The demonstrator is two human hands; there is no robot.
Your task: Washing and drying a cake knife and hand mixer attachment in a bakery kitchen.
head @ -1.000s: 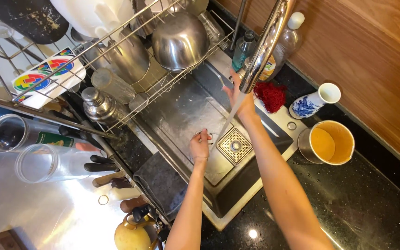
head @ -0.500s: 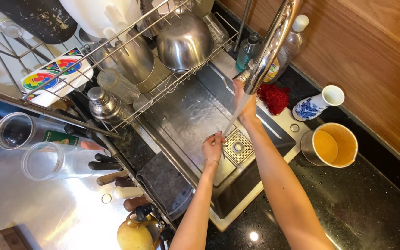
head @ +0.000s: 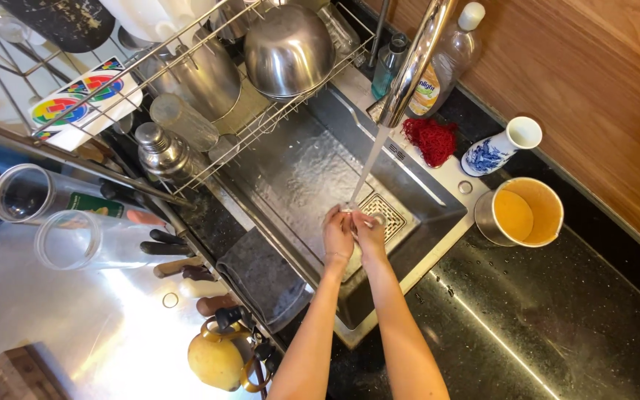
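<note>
- Head view: the left hand (head: 338, 235) and the right hand (head: 368, 235) are pressed side by side over the steel sink (head: 305, 174), directly under the stream of water (head: 364, 167) that falls from the curved tap (head: 416, 59).
- The fingers of both hands are loosely curled with their tips together where the water lands; they grip nothing that can be seen, and the palms are hidden from above.
- The hands are just beside the square drain grate (head: 381, 213), which lies at the right end of the basin.
- A wire dish rack (head: 209, 96) spans the far part of the sink, carrying an upturned steel bowl (head: 289, 50), a steel pot (head: 205, 74) and a clear glass (head: 184, 122).
- Behind the tap stand a soap bottle (head: 442, 63) and a teal bottle (head: 388, 67); a red scrubber (head: 429, 141) lies on the sink ledge.
- On the dark table to the right sit a blue-and-white cup (head: 499, 147) and a steel mug with an orange inside (head: 521, 212), well apart from the hands.
- On the left, two clear jars (head: 75, 222) lie on their sides, and a yellow kettle (head: 218, 357) stands near the left forearm.
</note>
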